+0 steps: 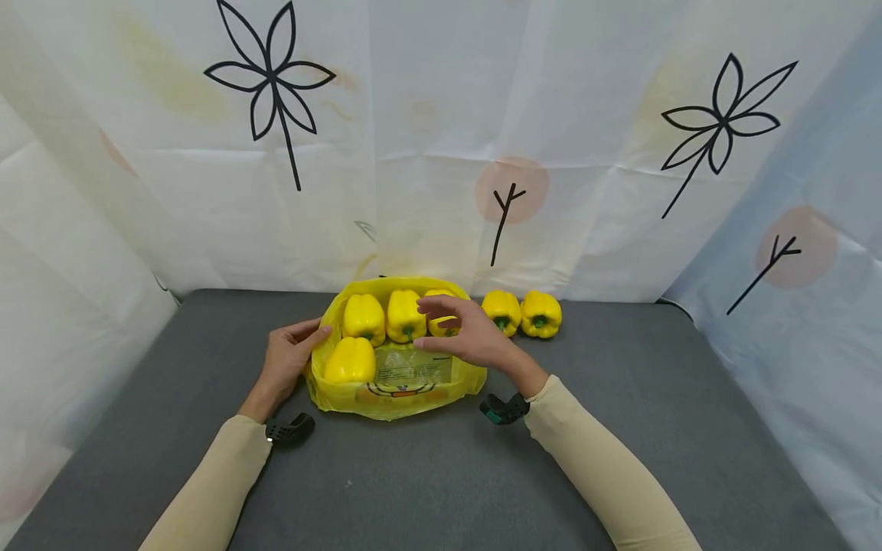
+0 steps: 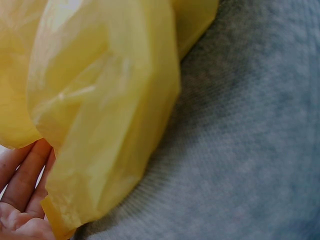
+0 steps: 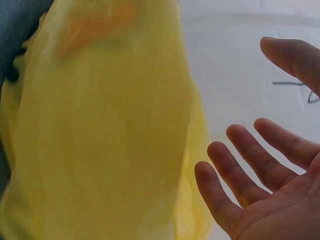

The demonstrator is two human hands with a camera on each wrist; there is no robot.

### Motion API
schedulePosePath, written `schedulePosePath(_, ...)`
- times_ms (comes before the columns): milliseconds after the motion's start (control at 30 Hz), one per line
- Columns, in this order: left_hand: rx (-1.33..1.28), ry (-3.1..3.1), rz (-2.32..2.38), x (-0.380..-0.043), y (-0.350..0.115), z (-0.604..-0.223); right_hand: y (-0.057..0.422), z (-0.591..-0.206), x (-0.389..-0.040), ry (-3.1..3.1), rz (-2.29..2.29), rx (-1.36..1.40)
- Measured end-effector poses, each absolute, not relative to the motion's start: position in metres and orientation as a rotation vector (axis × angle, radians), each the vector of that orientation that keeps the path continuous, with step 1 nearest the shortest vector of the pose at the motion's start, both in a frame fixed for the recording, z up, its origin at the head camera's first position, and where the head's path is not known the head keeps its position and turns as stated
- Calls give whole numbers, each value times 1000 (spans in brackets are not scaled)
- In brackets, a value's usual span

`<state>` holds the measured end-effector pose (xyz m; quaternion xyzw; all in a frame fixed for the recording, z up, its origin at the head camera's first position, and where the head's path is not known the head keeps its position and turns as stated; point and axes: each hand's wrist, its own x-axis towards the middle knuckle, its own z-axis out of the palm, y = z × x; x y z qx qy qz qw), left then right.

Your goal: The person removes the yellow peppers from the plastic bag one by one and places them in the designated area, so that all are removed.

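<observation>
An opened yellow plastic bag [image 1: 400,407] sits on the table with several yellow bell peppers inside, among them a front-left bell pepper [image 1: 351,361] and a middle one [image 1: 405,315]. My left hand [image 1: 285,360] holds the bag's left rim, its thumb over the edge; in the left wrist view the fingers [image 2: 27,175] lie against the yellow plastic, partly covered by it. Over the bag's right side hovers my right hand [image 1: 468,333], fingers apart and holding nothing. It partly hides another bell pepper [image 1: 441,293] in the bag. The right wrist view shows its spread fingers [image 3: 240,182] beside the bag.
Two more yellow bell peppers, the nearer one [image 1: 502,310] and the outer one [image 1: 541,314], stand right of the bag at the table's back edge. The grey table [image 1: 413,490] meets a white printed curtain [image 1: 427,214] behind and at both sides.
</observation>
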<state>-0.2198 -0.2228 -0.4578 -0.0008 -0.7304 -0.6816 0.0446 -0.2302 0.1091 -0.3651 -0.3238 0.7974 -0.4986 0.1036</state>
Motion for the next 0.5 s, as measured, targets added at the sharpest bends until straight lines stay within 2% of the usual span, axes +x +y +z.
schedulePosePath(500, 1, -2241, -2061, -219, -222, -457, 58, -377, -223, 2290, -1372, -961)
